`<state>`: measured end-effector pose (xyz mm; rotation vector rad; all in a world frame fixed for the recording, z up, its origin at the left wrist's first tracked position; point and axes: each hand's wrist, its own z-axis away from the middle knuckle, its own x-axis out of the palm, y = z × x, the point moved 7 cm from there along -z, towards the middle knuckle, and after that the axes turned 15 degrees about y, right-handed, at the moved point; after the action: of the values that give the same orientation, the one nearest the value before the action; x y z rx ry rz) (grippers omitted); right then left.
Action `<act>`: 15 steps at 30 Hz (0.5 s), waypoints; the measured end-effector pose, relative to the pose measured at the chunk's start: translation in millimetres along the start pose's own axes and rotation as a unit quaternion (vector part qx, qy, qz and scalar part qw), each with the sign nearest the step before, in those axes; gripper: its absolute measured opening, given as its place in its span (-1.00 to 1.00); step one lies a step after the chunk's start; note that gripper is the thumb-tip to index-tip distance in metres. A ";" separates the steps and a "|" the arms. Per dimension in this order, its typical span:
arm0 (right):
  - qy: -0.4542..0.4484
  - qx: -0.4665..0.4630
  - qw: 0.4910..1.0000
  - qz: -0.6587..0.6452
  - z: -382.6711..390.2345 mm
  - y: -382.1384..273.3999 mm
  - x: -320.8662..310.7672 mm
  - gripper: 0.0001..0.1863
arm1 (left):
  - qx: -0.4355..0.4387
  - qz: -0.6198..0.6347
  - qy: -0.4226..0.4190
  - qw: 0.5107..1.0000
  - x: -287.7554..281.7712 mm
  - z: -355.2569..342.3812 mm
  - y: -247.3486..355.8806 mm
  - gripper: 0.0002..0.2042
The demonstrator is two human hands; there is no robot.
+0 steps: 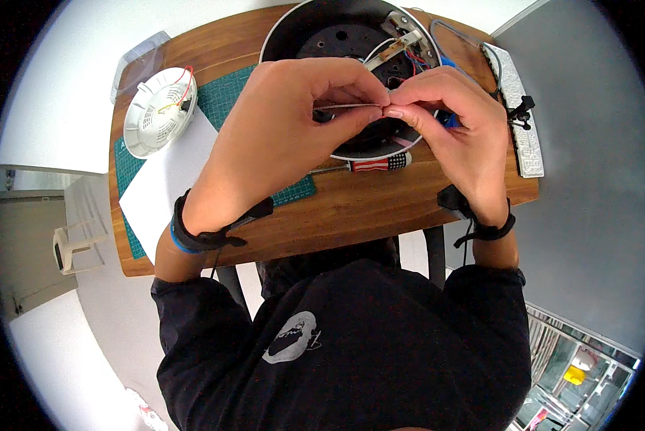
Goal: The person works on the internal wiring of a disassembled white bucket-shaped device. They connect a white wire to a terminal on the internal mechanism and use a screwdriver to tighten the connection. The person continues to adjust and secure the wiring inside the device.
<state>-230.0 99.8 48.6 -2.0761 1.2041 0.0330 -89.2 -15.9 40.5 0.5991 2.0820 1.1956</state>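
Note:
Both my hands are raised over a round black appliance housing [294,39], with their fingertips meeting. My left hand [272,118] pinches a thin, pale, wire-like strand [353,106] between thumb and forefinger. At the same spot my right hand [460,108] is closed in a pinch, its thumb and forefinger against the strand's end. The exact piece between the fingertips is too small to make out. Inside the housing, a metal bracket [398,49] and red and blue wires [414,61] show beyond my hands. My fingers and palms hide part of the housing.
On the left, a white vented plastic cover [154,122] with thin wires rests by white paper [168,190] and a green cutting mat [294,192]. A screwdriver [380,162] lies before the housing. A long white object [527,144] lines the table's right edge, near a grey partition [574,144].

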 end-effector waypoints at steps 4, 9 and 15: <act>-0.008 0.007 1.000 0.014 -0.8 2.1 -0.5 -0.86 | -0.002 0.012 -0.010 1.000 2.6 -0.6 -1.8 -0.83; -0.001 0.055 0.998 0.004 2.4 6.1 0.0 -0.85 | 0.012 0.020 -0.011 1.000 3.8 -1.1 -3.7 -0.81; -0.011 0.073 0.997 -0.038 4.6 9.7 1.0 -0.85 | 0.022 0.024 -0.008 0.999 4.1 -1.7 -6.6 -0.79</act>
<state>-235.4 98.9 39.3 -1.9871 1.0813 -0.0653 -93.7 -17.3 34.2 0.6808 2.0961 1.1716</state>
